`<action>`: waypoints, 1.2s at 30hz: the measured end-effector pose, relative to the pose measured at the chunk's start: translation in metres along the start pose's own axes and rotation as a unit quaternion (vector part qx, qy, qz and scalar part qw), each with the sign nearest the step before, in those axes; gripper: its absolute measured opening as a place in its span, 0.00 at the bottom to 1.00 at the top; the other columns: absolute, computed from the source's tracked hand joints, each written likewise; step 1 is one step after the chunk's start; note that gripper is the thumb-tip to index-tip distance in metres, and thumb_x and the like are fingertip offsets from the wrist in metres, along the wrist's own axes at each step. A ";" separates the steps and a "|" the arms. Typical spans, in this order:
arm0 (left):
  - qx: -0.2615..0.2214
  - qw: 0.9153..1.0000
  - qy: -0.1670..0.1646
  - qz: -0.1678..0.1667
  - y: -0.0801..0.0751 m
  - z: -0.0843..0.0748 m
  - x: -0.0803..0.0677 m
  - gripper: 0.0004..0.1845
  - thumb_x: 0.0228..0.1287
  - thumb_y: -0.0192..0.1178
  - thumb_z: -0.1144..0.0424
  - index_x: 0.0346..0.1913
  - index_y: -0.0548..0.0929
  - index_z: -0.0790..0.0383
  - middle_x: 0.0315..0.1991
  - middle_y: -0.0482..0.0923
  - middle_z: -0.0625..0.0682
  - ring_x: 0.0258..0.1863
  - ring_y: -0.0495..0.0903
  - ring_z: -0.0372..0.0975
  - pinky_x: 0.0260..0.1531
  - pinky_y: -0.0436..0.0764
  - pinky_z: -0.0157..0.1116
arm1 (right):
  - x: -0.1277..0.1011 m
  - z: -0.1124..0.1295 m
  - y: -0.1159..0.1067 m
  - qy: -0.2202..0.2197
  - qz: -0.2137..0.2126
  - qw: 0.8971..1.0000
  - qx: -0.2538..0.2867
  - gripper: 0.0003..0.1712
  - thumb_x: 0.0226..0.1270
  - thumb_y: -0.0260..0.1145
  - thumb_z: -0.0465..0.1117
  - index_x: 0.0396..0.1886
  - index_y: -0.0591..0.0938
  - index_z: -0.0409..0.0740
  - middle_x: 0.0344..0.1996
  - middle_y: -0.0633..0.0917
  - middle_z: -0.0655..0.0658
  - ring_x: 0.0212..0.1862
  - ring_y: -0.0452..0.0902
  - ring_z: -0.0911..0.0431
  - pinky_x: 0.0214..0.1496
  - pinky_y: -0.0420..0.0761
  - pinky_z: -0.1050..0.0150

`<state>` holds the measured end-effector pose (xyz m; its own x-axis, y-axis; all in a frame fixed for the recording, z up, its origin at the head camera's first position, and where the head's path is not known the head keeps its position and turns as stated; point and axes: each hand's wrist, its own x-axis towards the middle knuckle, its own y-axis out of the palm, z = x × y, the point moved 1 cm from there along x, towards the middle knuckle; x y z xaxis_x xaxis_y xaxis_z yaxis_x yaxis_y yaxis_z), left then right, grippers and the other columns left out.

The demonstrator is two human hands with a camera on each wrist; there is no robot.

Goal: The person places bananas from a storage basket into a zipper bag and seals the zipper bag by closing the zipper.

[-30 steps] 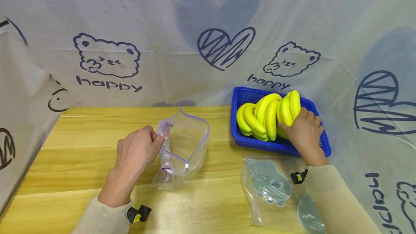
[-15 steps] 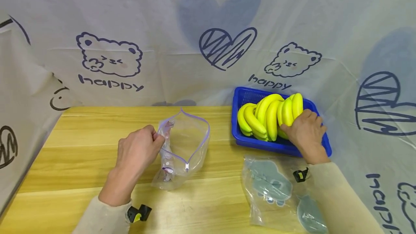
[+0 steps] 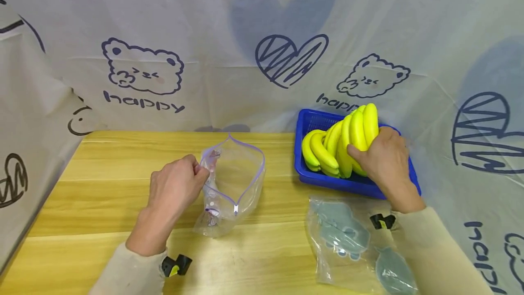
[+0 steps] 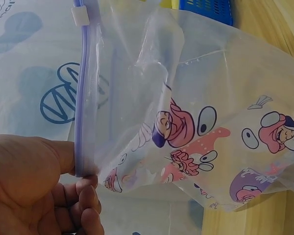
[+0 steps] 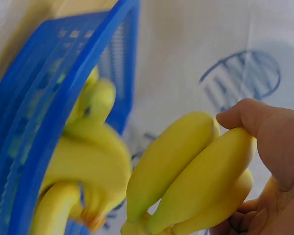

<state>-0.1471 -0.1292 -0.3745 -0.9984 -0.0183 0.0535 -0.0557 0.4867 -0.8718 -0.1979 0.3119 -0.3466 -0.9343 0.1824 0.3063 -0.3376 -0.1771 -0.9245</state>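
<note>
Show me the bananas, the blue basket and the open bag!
bananas [image 3: 360, 129], head view, on the yellow peel of the raised bunch.
blue basket [image 3: 304, 119], head view, on its back left wall.
open bag [image 3: 241, 174], head view, on its clear side.

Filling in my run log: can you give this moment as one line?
left hand: holds zip bag open | right hand: grips banana bunch above blue basket | spare bags: flat on table

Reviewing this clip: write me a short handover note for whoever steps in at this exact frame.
Left hand: pinches the rim of the open zip bag, holding it up on the wooden table.
Right hand: grip closed on a banana bunch, raised above the blue basket; more bananas lie inside.
Done: bag opened, bunch grasped.
Left: nothing is in the bag yet. Spare bags lie near the right sleeve.
</note>
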 end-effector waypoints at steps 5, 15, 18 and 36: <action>0.000 1.000 0.000 -0.001 -0.002 -0.003 -0.001 0.10 0.64 0.50 0.60 0.24 0.71 0.54 0.17 0.67 0.48 0.18 0.67 0.43 0.27 0.65 0.45 | -0.009 0.044 -0.008 -0.027 0.059 0.997 0.046 0.42 0.60 0.72 0.62 0.51 0.72 0.27 0.37 0.76 0.33 0.39 0.74 0.36 0.39 0.75 0.42; 0.008 1.000 0.011 0.001 0.002 -0.013 0.000 0.11 0.68 0.52 0.58 0.26 0.73 0.54 0.18 0.69 0.48 0.20 0.71 0.44 0.31 0.70 0.49 | -0.036 0.128 -0.027 -0.122 0.178 0.971 0.097 0.46 0.58 0.73 0.63 0.62 0.72 0.32 0.42 0.81 0.40 0.40 0.78 0.46 0.42 0.78 0.53; 0.010 1.000 0.011 0.006 0.003 -0.016 0.000 0.13 0.71 0.53 0.56 0.27 0.75 0.54 0.20 0.71 0.49 0.21 0.72 0.45 0.32 0.71 0.50 | -0.042 0.150 -0.031 -0.162 0.194 0.963 0.093 0.44 0.56 0.74 0.64 0.59 0.74 0.37 0.39 0.81 0.43 0.38 0.77 0.48 0.44 0.77 0.53; 0.000 1.000 0.026 0.004 0.007 -0.027 -0.003 0.13 0.73 0.53 0.57 0.28 0.74 0.55 0.22 0.71 0.51 0.24 0.73 0.46 0.36 0.72 0.50 | -0.078 0.197 -0.024 -0.317 0.270 0.909 0.029 0.36 0.52 0.74 0.64 0.46 0.74 0.42 0.32 0.77 0.49 0.31 0.74 0.54 0.32 0.74 0.61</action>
<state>-0.1443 -0.1019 -0.3680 -0.9970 0.0311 0.0708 -0.0468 0.4862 -0.8726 -0.1398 0.1115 -0.3032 -0.8379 -0.5361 -0.1024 0.2017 -0.1297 -0.9708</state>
